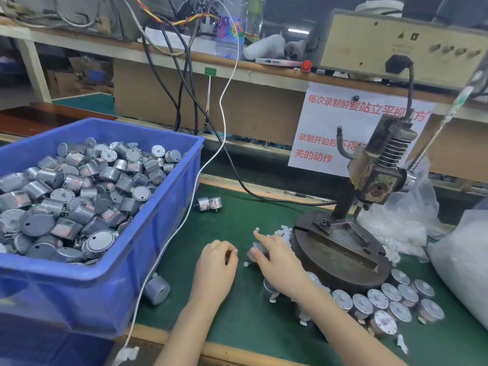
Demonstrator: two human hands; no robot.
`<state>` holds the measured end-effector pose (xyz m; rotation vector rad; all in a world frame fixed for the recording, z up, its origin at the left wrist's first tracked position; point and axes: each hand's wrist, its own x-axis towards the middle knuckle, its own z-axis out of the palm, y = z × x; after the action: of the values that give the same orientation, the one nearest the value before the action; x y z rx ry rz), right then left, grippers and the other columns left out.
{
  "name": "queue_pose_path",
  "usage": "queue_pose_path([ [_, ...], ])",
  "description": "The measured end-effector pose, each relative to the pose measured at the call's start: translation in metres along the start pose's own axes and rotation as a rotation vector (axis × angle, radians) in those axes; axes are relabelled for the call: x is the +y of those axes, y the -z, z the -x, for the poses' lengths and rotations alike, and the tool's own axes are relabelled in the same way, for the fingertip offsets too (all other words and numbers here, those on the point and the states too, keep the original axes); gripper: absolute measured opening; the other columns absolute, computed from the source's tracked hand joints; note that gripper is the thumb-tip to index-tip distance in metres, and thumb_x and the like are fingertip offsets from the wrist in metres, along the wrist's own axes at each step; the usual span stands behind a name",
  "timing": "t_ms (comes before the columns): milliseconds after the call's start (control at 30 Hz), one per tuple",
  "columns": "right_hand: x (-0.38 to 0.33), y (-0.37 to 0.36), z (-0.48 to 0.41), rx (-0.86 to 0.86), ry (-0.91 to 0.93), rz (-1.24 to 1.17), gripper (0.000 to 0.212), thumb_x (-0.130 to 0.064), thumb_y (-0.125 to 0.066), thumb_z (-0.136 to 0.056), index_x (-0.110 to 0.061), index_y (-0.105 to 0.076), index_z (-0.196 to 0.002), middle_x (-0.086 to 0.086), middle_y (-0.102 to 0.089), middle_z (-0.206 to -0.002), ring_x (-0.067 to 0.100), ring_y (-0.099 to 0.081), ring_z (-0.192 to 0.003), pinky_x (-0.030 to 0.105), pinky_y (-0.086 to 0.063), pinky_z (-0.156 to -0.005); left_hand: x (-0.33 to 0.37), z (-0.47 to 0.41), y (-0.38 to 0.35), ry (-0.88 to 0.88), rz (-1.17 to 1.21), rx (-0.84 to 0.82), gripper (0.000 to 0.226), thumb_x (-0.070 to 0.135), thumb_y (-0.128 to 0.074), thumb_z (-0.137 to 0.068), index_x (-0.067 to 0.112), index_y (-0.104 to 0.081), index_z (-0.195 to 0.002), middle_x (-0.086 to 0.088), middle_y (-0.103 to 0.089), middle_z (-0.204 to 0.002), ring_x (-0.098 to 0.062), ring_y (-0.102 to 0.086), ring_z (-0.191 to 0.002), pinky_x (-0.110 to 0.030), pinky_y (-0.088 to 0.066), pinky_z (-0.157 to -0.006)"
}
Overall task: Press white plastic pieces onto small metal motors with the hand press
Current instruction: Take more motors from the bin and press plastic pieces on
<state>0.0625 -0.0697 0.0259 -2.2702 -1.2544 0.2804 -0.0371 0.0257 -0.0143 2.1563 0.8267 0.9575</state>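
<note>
My left hand (217,262) rests on the green mat with curled fingers, pinching a tiny white plastic piece at its fingertips. Just to its right, my right hand (274,256) holds a small metal motor (254,250) between thumb and fingers, index finger stretched toward a heap of white plastic pieces (282,231). One loose white piece (246,264) lies between the hands. The hand press (375,178) stands on its round base (340,257) right of my hands, with nothing under the ram.
A blue bin (148,215) full of motors fills the left. Several motors (388,303) stand in rows before the press base. Two motors (210,203) lie behind, one (156,289) by the bin. A white cable (184,217) crosses the mat. Plastic bags (459,257) sit right.
</note>
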Motion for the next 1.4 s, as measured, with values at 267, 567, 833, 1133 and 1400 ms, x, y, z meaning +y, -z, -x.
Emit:
queue_pose_path([
  [267,0.004,-0.01,-0.005,-0.044,0.052,0.05,0.044,-0.027,-0.034,-0.101,-0.018,-0.033,-0.144,0.004,-0.042,-0.128,0.017,-0.045,-0.117,0.02,-0.03,-0.094,-0.001,0.001,-0.002,-0.012,-0.037,-0.017,0.013,0.014,-0.054,-0.089,0.01,-0.064,-0.083,0.013,-0.041,-0.068,-0.012,-0.041,-0.077,-0.022,-0.027,-0.063],
  [567,0.007,-0.014,-0.004,-0.068,0.111,0.129,0.046,-0.028,-0.029,-0.102,-0.021,-0.024,-0.147,0.002,-0.041,-0.124,0.02,-0.049,-0.107,0.028,-0.038,-0.092,-0.001,0.002,-0.002,-0.002,-0.025,-0.016,0.012,0.014,-0.054,-0.089,0.011,-0.062,-0.08,0.013,-0.041,-0.067,-0.012,-0.041,-0.075,-0.02,-0.025,-0.061],
  [833,0.009,-0.016,-0.002,-0.049,0.13,0.162,0.047,-0.029,-0.029,-0.102,-0.021,-0.024,-0.148,0.002,-0.039,-0.125,0.023,-0.049,-0.107,0.032,-0.04,-0.092,-0.002,0.002,-0.002,-0.001,-0.025,-0.018,0.013,0.014,-0.054,-0.089,0.011,-0.062,-0.08,0.014,-0.041,-0.067,-0.012,-0.041,-0.075,-0.02,-0.024,-0.06],
  [1133,0.007,-0.017,-0.003,-0.032,0.157,0.218,0.047,-0.032,-0.03,-0.101,-0.024,-0.024,-0.148,0.003,-0.039,-0.123,0.022,-0.051,-0.102,0.029,-0.04,-0.087,0.0,0.002,-0.001,0.001,-0.018,-0.02,0.013,0.014,-0.054,-0.089,0.011,-0.062,-0.079,0.014,-0.04,-0.067,-0.013,-0.041,-0.075,-0.021,-0.024,-0.061],
  [1400,0.007,-0.013,0.0,-0.03,0.188,0.216,0.042,-0.028,-0.04,-0.1,-0.021,-0.039,-0.141,0.006,-0.045,-0.12,0.023,-0.048,-0.112,0.025,-0.035,-0.094,-0.001,0.001,-0.001,0.012,-0.025,-0.023,0.013,0.015,-0.054,-0.089,0.01,-0.063,-0.082,0.013,-0.04,-0.067,-0.013,-0.041,-0.076,-0.022,-0.025,-0.061],
])
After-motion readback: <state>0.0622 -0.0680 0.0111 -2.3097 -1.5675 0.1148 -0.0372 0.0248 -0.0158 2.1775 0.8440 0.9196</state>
